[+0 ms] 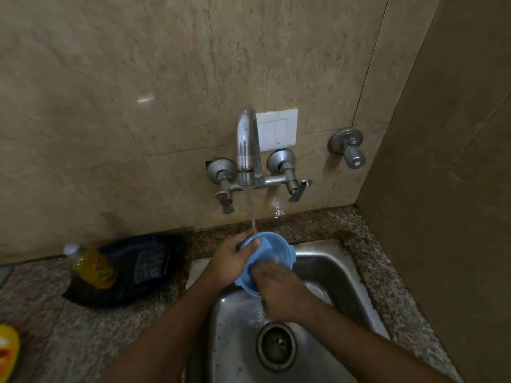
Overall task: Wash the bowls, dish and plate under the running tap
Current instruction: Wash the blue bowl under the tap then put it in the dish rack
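Currently, left to right, the left hand (229,261) grips a blue bowl (269,251) by its rim, thumb inside, under the tap (247,150) stream above the sink (345,275), the blurred right hand (279,291) rubbing it, grip unclear; likely light, stiff, slippery.

right hand (279,293) motion-blurred over blue bowl (272,251), yellow object (7,352) cut by left edge, drain (276,345) interior dark
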A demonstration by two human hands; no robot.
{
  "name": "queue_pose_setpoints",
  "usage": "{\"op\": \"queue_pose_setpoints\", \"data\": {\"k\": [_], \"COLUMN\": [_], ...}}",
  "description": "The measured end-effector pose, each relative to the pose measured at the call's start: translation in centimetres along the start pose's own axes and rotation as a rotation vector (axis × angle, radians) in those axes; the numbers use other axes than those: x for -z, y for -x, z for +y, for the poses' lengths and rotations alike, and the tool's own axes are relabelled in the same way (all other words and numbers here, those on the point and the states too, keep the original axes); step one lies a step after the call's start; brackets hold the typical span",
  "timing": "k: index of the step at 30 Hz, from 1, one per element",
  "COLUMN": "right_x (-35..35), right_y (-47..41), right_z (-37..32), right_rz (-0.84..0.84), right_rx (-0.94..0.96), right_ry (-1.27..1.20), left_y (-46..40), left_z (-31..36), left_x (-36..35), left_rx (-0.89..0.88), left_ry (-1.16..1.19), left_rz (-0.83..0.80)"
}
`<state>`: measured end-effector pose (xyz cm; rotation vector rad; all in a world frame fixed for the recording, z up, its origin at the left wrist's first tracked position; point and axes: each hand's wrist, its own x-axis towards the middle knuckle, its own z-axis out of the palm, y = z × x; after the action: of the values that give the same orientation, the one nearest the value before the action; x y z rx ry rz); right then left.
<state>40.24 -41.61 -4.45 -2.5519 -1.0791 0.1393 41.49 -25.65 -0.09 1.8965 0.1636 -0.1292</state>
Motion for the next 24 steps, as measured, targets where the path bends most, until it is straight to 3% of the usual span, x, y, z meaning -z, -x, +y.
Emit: {"op": "queue_pose_setpoints", "data": {"k": [3, 7, 12, 16, 20, 24], "right_x": [0.6, 0.9, 0.7, -0.8, -2.4, -3.1], "right_y": [-0.7, -0.2, -0.1, 0.4, 2.2, 1.0], "right_z": [0.3, -1.0, 0.4, -2.8, 0.5, -4.0], "right_rz": [-0.023, -0.020, 0.098, 0.108, 0.178, 0.045], "right_rx": [-0.055, 0.071, -0.005, 0.023, 0.057, -0.105], "right_ry": [0.210, -0.042, 0.104, -0.097, 0.159, -0.157], "left_y": [-0.7, -1.2, -0.7, -0.7, 0.3, -0.3], "left_z": [-0.2, 0.4, -0.6, 0.8, 0.2, 0.9], "left_x": [-0.5, 0.0, -0.2, 0.3, 0.7, 0.3], "left_rx": [0.023, 0.011, -0.002, -0.051, -0.095, -0.091], "left_ry": [0.041, 0.046, 0.054, -0.045, -0.249, -0.520], "left_rz": [0.026, 0.012, 0.086, 0.118, 0.069, 0.000]}}
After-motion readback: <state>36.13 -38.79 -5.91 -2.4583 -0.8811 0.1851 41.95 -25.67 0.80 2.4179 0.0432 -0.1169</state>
